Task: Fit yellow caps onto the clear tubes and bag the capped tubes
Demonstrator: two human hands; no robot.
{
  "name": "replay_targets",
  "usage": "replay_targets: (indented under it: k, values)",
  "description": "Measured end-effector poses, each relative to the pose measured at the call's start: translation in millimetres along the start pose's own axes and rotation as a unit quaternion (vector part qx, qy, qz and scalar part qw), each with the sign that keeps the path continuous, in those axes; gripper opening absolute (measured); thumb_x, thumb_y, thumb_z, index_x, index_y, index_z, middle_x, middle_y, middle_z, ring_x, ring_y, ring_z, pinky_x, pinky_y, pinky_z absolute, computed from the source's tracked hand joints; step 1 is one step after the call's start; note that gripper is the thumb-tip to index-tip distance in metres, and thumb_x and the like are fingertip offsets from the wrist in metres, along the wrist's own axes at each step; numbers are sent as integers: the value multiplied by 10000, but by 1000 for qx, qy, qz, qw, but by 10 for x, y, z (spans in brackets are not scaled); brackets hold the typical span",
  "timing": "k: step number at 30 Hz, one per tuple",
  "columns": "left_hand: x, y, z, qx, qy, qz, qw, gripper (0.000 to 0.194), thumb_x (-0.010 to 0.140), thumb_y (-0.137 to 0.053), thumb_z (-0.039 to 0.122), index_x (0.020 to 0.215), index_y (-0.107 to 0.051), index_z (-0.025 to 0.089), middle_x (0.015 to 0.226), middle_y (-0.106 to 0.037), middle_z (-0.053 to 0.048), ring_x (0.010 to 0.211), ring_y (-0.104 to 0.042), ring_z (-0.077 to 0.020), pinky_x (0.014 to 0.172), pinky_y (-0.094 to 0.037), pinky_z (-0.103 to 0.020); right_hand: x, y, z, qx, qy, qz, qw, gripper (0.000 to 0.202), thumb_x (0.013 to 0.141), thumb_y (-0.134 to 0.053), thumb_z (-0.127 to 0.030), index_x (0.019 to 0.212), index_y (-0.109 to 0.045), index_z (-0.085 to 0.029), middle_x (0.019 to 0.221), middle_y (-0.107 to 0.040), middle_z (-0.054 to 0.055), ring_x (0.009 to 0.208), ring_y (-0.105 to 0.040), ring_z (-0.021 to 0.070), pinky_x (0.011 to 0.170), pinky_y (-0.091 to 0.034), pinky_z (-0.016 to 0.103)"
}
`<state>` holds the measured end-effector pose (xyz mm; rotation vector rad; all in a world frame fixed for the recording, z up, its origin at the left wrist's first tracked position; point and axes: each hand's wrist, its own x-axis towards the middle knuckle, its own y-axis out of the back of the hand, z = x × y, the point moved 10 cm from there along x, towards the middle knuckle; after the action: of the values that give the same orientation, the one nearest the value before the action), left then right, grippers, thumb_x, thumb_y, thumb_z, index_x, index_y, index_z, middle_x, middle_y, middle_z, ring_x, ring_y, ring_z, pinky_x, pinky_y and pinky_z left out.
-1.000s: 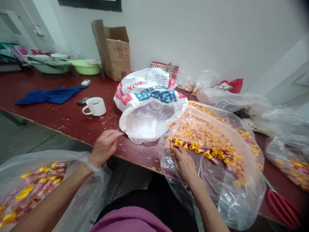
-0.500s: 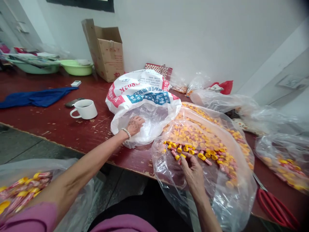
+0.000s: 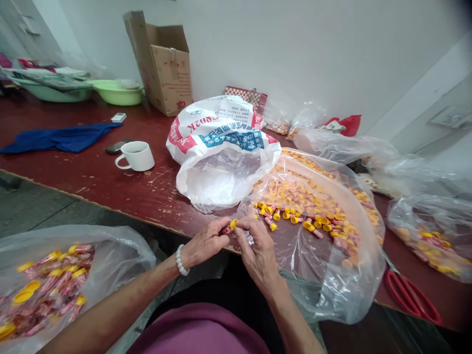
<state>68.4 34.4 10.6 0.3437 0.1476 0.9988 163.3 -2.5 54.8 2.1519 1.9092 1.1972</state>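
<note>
In front of my body my two hands meet over a small pink-and-white tube with a yellow cap [image 3: 233, 224]. The fingers of my left hand [image 3: 206, 243] are closed on its pink end. My right hand [image 3: 260, 253] pinches it by the yellow cap. A shiny clear bit shows under the right fingers; what it is I cannot make out. Just right of my hands, a large clear plastic bag [image 3: 346, 300] lies open with many loose yellow-capped tubes [image 3: 295, 194] in it. Beyond my hands sits a white printed sack [image 3: 221, 132], its mouth facing me.
A second clear bag [image 3: 125, 246] of longer capped tubes is at lower left. Red-handled scissors [image 3: 411, 295] rest by the right edge. On the red table [image 3: 92, 177] stand a white mug [image 3: 137, 156], a blue cloth [image 3: 62, 136], a cardboard box [image 3: 169, 73] and a green basin [image 3: 120, 94].
My left hand has come out of the white sack toward me. My right hand has lifted a capped tube from the clear bag and moved left, and both hands now meet on it.
</note>
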Motion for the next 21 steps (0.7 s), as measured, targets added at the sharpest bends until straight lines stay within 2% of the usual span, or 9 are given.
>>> replay_targets:
  k: [3, 6, 8, 10, 12, 14, 16, 18, 21]
  values:
    - [-1, -16, -8, -56, 5, -2, 998, 128, 722, -483, 197, 828, -536, 149, 782, -501, 13, 725, -420, -127, 637, -356, -233, -44, -19, -131, -50, 50, -32, 997, 169, 885, -521, -265, 1020, -619, -245, 1186, -536, 73, 1108, -497, 199, 956, -411, 392]
    - [-36, -63, -78, -106, 23, -6, 994, 155, 677, -521, 184, 825, -549, 147, 712, -480, 25, 626, -379, -103, 544, -321, -214, -74, -54, -197, -103, 67, -58, 991, 197, 867, -540, -264, 1049, -613, -252, 1246, -498, 78, 1138, -472, 221, 975, -394, 428]
    - [-73, -127, -170, -181, 53, -18, 982, 136, 717, -517, 238, 819, -542, 152, 658, -440, 36, 534, -323, -82, 460, -264, -206, -100, -124, -215, -111, 62, -84, 988, 227, 853, -557, -276, 1075, -602, -254, 1260, -495, 80, 1150, -466, 234, 982, -388, 444]
    - [-103, -143, -236, -251, 70, -13, 965, 212, 807, -462, 350, 770, -530, 152, 612, -402, 37, 475, -281, -71, 412, -212, -208, -134, -209, -211, -57, 42, -114, 991, 290, 850, -563, -292, 1137, -570, -255, 1270, -487, 82, 1176, -458, 229, 990, -395, 426]
    - [-108, -79, -253, -264, 66, 8, 962, 354, 861, -403, 441, 713, -529, 145, 552, -371, 39, 446, -271, -67, 399, -190, -207, -163, -250, -166, 33, 10, -127, 991, 334, 863, -547, -313, 1192, -534, -258, 1290, -470, 79, 1199, -451, 211, 980, -419, 383]
    - [-87, 39, -269, -241, 64, 34, 968, 388, 859, -422, 467, 696, -549, 138, 489, -336, 49, 421, -261, -62, 395, -177, -201, -165, -161, -12, 100, -34, -93, 990, 344, 888, -508, -325, 1226, -505, -266, 1291, -476, 77, 1140, -502, 188, 910, -470, 339]
    - [-37, 208, -319, -234, 75, 74, 966, 356, 834, -455, 455, 704, -554, 138, 456, -312, 62, 395, -241, -57, 387, -158, -194, -153, 72, 281, 98, -83, -19, 992, 344, 901, -484, -334, 1236, -494, -258, 1227, -531, 83, 988, -572, 169, 808, -507, 317]
    - [49, 426, -377, -232, 78, 131, 961, 301, 814, -453, 417, 709, -535, 148, 449, -314, 67, 381, -226, -56, 380, -147, -190, -139, 341, 622, 21, -114, 43, 992, 310, 902, -476, -341, 1183, -539, -228, 1121, -591, 85, 880, -590, 170, 779, -509, 337]
    - [292, 734, -349, -131, 35, 203, 970, 266, 829, -385, 373, 739, -515, 159, 467, -321, 66, 395, -251, -69, 391, -195, -191, -87, 556, 1040, -149, -99, 52, 982, 277, 882, -489, -361, 1048, -636, -196, 1062, -617, 98, 957, -568, 225, 892, -456, 431]
